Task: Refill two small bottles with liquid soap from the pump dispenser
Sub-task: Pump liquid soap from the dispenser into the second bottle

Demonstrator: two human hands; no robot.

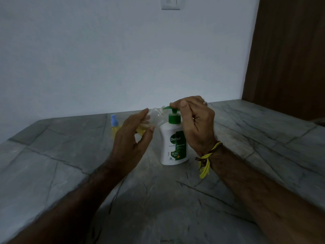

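1. Landmark: the white pump dispenser [173,147], with a green collar and green pump head, is standing upright on the grey stone counter [246,138]. All positions below are given relative to it.
2. Well to the left of the dispenser and slightly farther back, a small bottle with a blue spray cap [114,126] is standing upright on the counter. It is showing yellow liquid in its body; the fill level cannot be read exactly.
3. Just left of the dispenser, the left hand [131,140] is gripping a clear small bottle [154,118] between thumb and fingers. The bottle is being held off the counter, tilted, with its open neck pointing right toward the dispenser's nozzle. Yellow liquid is showing at its lower end, partly hidden by the fingers.
4. The neck of the clear bottle is sitting right at the nozzle tip; whether the two are touching cannot be told.
5. Above and to the right of the dispenser, the right hand [195,120] is curled over the pump head, the thumb resting on its top. A ring is showing on one finger.
6. Lower right of the dispenser, a yellow thread band [206,156] is hanging from the right wrist, loose ends trailing downward.
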